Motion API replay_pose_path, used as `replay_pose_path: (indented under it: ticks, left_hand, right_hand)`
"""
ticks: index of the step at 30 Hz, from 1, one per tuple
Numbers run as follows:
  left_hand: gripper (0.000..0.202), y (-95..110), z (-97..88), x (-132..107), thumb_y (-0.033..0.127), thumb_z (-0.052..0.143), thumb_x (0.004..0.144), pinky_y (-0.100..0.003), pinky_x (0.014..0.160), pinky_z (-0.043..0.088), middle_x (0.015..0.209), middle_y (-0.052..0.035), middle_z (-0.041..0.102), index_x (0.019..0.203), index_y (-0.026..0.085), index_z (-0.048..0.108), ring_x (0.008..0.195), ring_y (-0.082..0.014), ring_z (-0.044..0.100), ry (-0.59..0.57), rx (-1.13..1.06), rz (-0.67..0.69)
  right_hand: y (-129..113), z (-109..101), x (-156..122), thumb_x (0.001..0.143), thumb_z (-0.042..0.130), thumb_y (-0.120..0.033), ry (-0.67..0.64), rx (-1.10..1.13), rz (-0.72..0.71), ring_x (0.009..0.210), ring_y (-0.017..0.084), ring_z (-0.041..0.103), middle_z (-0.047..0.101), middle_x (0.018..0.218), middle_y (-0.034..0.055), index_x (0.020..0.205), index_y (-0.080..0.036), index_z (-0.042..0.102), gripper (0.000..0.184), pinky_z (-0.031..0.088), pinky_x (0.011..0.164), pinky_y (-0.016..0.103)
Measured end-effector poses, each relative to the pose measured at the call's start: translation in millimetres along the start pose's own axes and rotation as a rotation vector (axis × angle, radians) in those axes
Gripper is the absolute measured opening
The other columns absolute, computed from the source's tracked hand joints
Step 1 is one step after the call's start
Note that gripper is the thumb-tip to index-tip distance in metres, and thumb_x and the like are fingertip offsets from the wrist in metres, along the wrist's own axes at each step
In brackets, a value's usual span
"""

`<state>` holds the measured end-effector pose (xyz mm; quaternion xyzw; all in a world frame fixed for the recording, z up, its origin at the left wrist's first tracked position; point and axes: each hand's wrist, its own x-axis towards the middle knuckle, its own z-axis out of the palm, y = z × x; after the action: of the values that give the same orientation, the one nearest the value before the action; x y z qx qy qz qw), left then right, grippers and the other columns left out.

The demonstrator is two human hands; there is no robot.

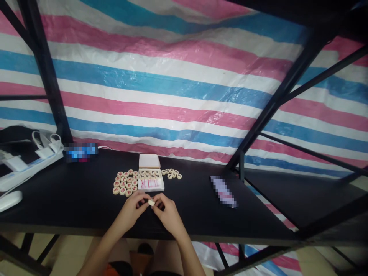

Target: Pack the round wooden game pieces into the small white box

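Between the fingertips of my left hand (135, 207) and my right hand (166, 211) is a pale round Chinese chess piece (151, 202), pinched from both sides just above the table. Beyond my hands lies an open white box (151, 189), its lid (148, 161) folded back. Rows of pieces with black characters (149, 174) fill the box's far part, and a pink-and-white patterned area shows in its near part. Left of the box is a cluster of red-character pieces (123, 184). Several loose black-character pieces (171, 171) lie to its right.
On the black table (71, 199), a white power strip (31, 168) with plugged-in chargers stands at the left, beside a white mouse-like object (10, 201). A blurred-out device (80, 152) is at the back left, another (223, 191) at the right. Black metal posts (258, 126) frame a striped plastic sheet (161, 84).
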<state>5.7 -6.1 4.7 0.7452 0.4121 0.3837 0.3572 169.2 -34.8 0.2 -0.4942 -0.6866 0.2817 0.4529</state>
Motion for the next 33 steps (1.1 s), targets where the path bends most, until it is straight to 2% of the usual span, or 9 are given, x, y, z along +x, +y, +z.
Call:
replay_pose_path:
  ticks: [7,14,18,22,26,29,33]
  left_hand:
    - [0.031,3.6,0.1,-1.1,0.030,0.053,0.079,-0.026,0.067,0.048,0.085,-0.0040,0.072,0.107,0.018,0.061,0.076,-0.0183,0.065,0.003,-0.121,-0.118]
    - [0.029,-2.0,-1.3,-0.6,0.033,0.053,0.082,-0.029,0.077,0.050,0.088,-0.0042,0.074,0.103,0.018,0.066,0.082,-0.0202,0.067,-0.028,-0.122,-0.115]
    - [0.029,1.5,-1.7,-0.9,0.035,0.049,0.084,-0.029,0.079,0.050,0.095,-0.0048,0.073,0.100,0.019,0.068,0.085,-0.0207,0.065,-0.027,-0.042,-0.115]
    - [0.031,5.6,-2.0,-1.3,0.037,0.043,0.087,-0.027,0.076,0.049,0.087,-0.0034,0.072,0.089,0.019,0.068,0.080,-0.0192,0.065,-0.036,-0.007,-0.098]
    - [0.031,3.0,-2.0,-0.7,0.038,0.043,0.088,-0.026,0.072,0.048,0.078,-0.0025,0.070,0.084,0.018,0.067,0.075,-0.0185,0.064,-0.044,-0.012,-0.082]
    - [0.025,-0.8,-1.0,-0.2,0.035,0.049,0.084,-0.026,0.071,0.047,0.084,-0.0027,0.071,0.093,0.019,0.066,0.076,-0.0182,0.064,-0.042,-0.071,-0.082]
    - [0.027,-2.8,1.2,-0.1,0.032,0.054,0.080,-0.024,0.059,0.044,0.088,-0.0031,0.072,0.102,0.020,0.063,0.070,-0.0169,0.063,-0.048,-0.064,-0.108]
  right_hand:
    - [-4.5,-3.1,-0.3,0.088,0.050,-0.029,-0.019,0.056,0.051,0.071,0.016,0.065,0.071,0.077,0.0007,0.106,-0.022,0.060,0.021,0.048,0.069,0.026]
    - [-4.4,-1.7,0.9,0.082,0.059,-0.026,-0.035,0.024,0.053,0.066,0.015,0.063,0.071,0.076,-0.0002,0.104,-0.021,0.063,0.023,0.047,0.064,0.023]
    - [-5.9,-1.3,-0.4,0.084,0.057,-0.029,-0.030,0.017,0.049,0.065,0.014,0.063,0.070,0.073,-0.0001,0.095,-0.020,0.065,0.017,0.046,0.063,0.022]
    - [-8.8,-2.4,-1.4,0.086,0.055,-0.033,-0.034,0.005,0.047,0.066,0.014,0.064,0.069,0.072,-0.0001,0.088,-0.020,0.066,0.017,0.046,0.063,0.022]
    - [-8.2,-2.8,-1.4,0.088,0.053,-0.033,-0.038,-0.001,0.033,0.068,0.015,0.064,0.070,0.075,0.0007,0.089,-0.020,0.066,0.019,0.046,0.066,0.023]
    - [-5.1,-1.7,-0.5,0.085,0.055,-0.029,-0.029,-0.007,0.017,0.066,0.015,0.062,0.068,0.074,-0.0002,0.097,-0.021,0.063,0.016,0.046,0.065,0.023]
    - [-1.6,0.1,0.8,0.080,0.054,-0.016,-0.026,0.043,0.000,0.069,0.014,0.062,0.067,0.082,-0.0006,0.099,-0.023,0.060,0.021,0.047,0.064,0.023]
